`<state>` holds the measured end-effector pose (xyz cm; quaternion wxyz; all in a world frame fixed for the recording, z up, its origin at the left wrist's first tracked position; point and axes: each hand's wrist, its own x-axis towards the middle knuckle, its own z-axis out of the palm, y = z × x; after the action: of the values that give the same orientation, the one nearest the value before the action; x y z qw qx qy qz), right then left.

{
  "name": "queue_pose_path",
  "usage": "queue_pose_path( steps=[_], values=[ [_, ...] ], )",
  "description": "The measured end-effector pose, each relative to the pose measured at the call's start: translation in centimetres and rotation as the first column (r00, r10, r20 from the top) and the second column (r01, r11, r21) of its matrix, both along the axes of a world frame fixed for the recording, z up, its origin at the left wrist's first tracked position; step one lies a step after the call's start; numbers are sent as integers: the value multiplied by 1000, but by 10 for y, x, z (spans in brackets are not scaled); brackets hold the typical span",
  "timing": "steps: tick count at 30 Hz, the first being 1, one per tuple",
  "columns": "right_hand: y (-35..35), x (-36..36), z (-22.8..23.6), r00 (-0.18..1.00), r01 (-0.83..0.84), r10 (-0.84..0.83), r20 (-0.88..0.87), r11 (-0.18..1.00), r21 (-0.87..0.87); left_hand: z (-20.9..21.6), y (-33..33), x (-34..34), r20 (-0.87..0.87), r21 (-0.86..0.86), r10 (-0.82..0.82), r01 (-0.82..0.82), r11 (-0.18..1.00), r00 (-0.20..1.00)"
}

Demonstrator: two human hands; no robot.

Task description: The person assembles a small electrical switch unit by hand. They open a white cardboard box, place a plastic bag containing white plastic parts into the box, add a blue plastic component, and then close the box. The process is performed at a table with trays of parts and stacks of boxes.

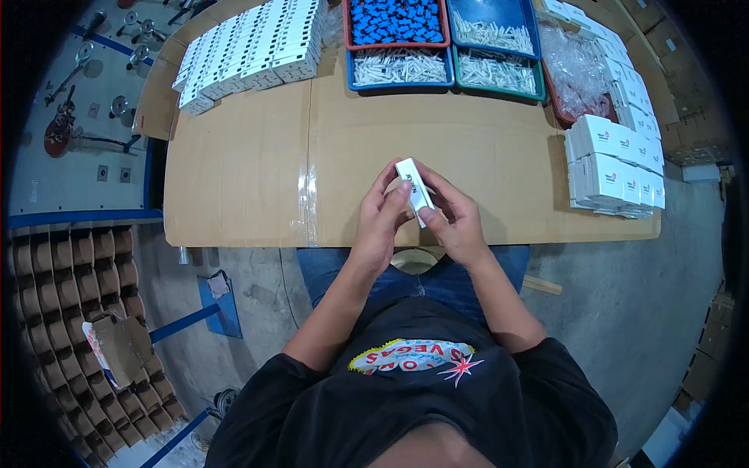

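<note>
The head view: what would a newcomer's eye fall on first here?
Probably the bright blue pieces heaped in the red tray at top centre. Next, the rows of white boxes at upper left, and the small white box held between the left hand and right hand mid-picture.

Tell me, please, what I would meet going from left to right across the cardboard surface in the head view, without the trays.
Rows of white boxes → left hand → held white box → right hand → stacked white boxes.
</note>
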<state>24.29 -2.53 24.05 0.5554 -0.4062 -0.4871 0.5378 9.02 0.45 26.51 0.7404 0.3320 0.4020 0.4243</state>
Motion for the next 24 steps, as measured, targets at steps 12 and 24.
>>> queue_pose_path(
  steps=[12,24],
  values=[
    [0,-6,6,996,32,-45,83,988,149,0,4,0,3,206,64,-63,976,998],
    [-1,-6,7,950,-22,-82,302,946,324,0,3,-1,-43,313,109,-90,946,993]
  ],
)
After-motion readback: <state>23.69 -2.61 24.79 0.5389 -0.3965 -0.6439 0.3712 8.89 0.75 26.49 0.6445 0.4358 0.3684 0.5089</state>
